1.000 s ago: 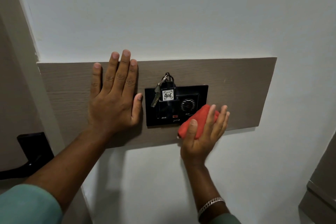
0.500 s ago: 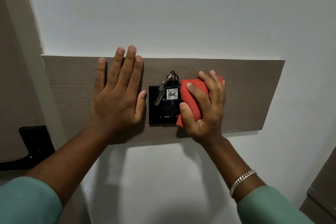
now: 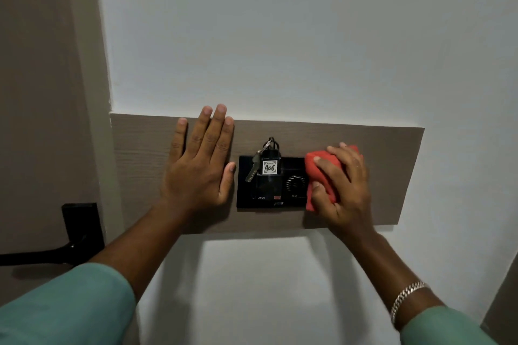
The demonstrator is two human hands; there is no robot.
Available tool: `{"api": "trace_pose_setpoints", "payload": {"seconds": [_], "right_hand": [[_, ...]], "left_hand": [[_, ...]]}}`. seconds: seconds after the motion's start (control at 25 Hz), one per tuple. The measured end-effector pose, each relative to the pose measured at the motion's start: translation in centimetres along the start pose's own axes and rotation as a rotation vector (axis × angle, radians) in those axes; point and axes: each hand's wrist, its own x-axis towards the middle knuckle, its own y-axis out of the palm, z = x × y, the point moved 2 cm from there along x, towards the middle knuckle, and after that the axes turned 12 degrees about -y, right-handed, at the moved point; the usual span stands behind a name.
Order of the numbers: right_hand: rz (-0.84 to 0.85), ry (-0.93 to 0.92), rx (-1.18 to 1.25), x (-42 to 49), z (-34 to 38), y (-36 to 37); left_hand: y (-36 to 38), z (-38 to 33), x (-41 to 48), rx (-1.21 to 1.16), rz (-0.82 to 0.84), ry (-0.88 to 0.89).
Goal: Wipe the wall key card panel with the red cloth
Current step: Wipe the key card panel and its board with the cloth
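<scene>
A black key card panel (image 3: pixel 270 190) is set in a grey-brown wood board (image 3: pixel 392 176) on the white wall. A key tag marked 406 (image 3: pixel 269 167) with a metal key (image 3: pixel 252 168) sits in its slot, and a round dial (image 3: pixel 295 183) lies to the right. My right hand (image 3: pixel 344 190) presses a bunched red cloth (image 3: pixel 318 169) against the panel's right edge, covering that edge. My left hand (image 3: pixel 200 165) lies flat with fingers spread on the board, its thumb touching the panel's left edge.
A black door handle and plate (image 3: pixel 80 230) is on the brown door at the lower left. White wall (image 3: pixel 280 36) spans above and below the board. A brown furniture edge (image 3: pixel 504 305) shows at the lower right corner.
My right hand rose with the cloth from the panel's lower right corner onto its right half, then slid right to its edge, uncovering the dial. My left hand stayed flat on the board.
</scene>
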Motion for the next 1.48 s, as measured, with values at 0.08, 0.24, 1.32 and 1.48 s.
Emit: {"api": "trace_pose_setpoints", "payload": {"seconds": [0.08,0.24,1.32,1.48], "right_hand": [[-0.238,0.223,0.088,-0.5,0.9,0.3],[-0.262,0.143,0.15,1.0,6.3,4.5],[0.083,0.036,-0.135,-2.8,6.8,6.8],[0.236,0.013,-0.17,-3.9,3.5,3.4]], "left_hand": [[0.0,-0.1,-0.1,-0.002,-0.009,-0.001],[0.0,0.0,0.0,-0.026,-0.016,0.006],[-0.1,0.4,-0.5,-0.043,0.089,0.015],[-2.8,-0.7,-1.3,-0.255,0.179,-0.145]]}}
